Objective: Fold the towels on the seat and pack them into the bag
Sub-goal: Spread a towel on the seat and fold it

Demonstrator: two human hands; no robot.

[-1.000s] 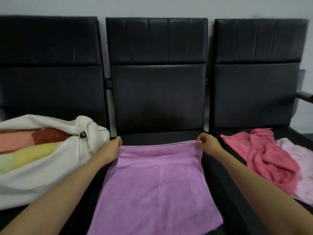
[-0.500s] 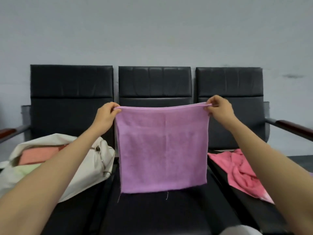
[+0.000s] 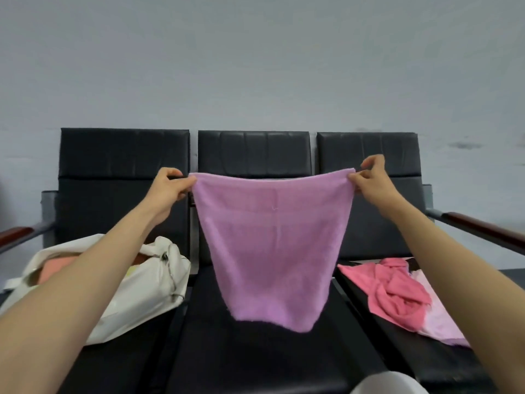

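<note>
Two hands up | left hand [image 3: 167,189] pinches purple towel [image 3: 272,245] top-left corner | right hand [image 3: 372,180] pinches top-right | towel hangs over middle seat [image 3: 255,351] | white bag [image 3: 142,288] left seat | pink towels [image 3: 397,291] right seat

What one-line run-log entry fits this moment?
purple towel: held up, unfolded, over middle seat | left hand: pinches its top corner | right hand: pinches other top corner | white bag: left seat | pink towels: right seat
</note>
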